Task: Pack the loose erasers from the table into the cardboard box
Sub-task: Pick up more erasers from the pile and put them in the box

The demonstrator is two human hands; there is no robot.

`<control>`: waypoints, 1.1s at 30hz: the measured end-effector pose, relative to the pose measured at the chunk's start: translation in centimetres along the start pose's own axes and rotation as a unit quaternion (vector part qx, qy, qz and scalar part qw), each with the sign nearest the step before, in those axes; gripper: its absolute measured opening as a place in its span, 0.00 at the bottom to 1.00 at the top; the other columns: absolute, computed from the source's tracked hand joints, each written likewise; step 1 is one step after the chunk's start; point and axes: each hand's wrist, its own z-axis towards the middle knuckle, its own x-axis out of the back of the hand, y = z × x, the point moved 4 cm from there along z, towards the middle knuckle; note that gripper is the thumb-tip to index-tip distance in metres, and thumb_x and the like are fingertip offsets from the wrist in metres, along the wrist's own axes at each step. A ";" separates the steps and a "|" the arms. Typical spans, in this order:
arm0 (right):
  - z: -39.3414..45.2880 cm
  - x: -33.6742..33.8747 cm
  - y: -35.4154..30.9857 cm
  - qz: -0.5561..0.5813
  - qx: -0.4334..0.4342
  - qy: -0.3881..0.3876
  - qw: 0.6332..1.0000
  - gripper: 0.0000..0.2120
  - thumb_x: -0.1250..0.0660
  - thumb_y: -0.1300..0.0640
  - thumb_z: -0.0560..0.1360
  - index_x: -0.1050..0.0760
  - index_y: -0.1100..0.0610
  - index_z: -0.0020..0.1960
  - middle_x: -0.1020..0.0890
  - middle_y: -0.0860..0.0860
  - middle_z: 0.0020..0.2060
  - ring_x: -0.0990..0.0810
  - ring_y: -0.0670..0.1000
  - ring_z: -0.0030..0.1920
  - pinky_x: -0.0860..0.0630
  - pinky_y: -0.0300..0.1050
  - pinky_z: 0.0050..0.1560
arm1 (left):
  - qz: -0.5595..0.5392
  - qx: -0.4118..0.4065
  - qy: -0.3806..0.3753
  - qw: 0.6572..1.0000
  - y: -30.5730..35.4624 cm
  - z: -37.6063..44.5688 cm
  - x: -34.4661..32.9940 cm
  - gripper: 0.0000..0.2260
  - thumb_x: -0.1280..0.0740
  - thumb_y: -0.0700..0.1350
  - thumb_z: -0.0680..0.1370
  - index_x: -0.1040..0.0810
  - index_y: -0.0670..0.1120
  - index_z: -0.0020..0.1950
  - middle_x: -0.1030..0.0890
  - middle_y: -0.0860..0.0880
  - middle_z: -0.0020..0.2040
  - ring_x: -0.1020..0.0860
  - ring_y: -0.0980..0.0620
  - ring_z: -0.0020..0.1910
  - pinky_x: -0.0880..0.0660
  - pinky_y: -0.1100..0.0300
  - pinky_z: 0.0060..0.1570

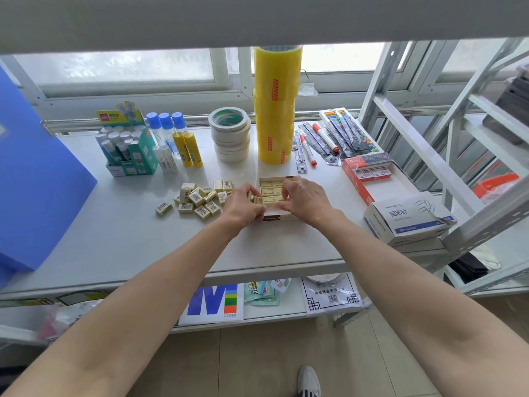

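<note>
Both forearms reached forward over desk [120, 239] edge. Left hand [243, 204] and right hand [305, 200] met over cardboard box [276, 216]. Fingers curled, apparently seating erasers in rows; exact grip unclear. Box long axis ran away from person. Loose erasers [197, 200] lay just left of left hand, nearer hand for next pickup.
</note>
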 end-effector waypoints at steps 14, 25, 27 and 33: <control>0.1 -0.6 -1.3 -0.028 -0.025 0.043 0.998 0.24 0.30 0.40 0.71 0.27 0.60 0.54 0.21 0.57 0.50 0.20 0.58 0.49 0.25 0.48 0.49 | -0.008 -0.004 -0.001 1.000 0.1 -0.3 0.0 0.12 0.27 0.36 0.72 0.25 0.45 0.52 0.20 0.47 0.41 0.20 0.54 0.29 0.29 0.65 0.24; -0.4 1.6 0.1 0.292 -0.095 0.090 0.948 0.09 0.36 0.54 0.78 0.20 0.58 0.47 0.16 0.55 0.40 0.20 0.52 0.39 0.22 0.48 0.47 | -0.405 0.071 -0.151 0.899 -0.4 -1.3 2.1 0.12 0.37 0.36 0.80 0.26 0.40 0.64 0.20 0.36 0.50 0.22 0.51 0.35 0.26 0.64 0.30; -0.7 1.4 -1.2 0.363 -0.067 0.038 0.929 0.08 0.35 0.53 0.78 0.19 0.55 0.46 0.17 0.53 0.38 0.20 0.50 0.36 0.22 0.48 0.44 | -0.412 0.069 -0.173 0.892 -0.5 -1.5 2.2 0.14 0.37 0.34 0.79 0.26 0.41 0.65 0.19 0.36 0.51 0.22 0.51 0.35 0.25 0.64 0.32; -0.9 0.5 -3.6 0.399 -0.035 -0.040 0.915 0.04 0.29 0.51 0.74 0.20 0.51 0.44 0.17 0.50 0.36 0.19 0.48 0.36 0.20 0.47 0.43 | -0.337 0.033 -0.197 0.920 -0.2 -2.5 2.4 0.17 0.34 0.34 0.78 0.28 0.39 0.66 0.20 0.40 0.48 0.21 0.52 0.38 0.23 0.62 0.36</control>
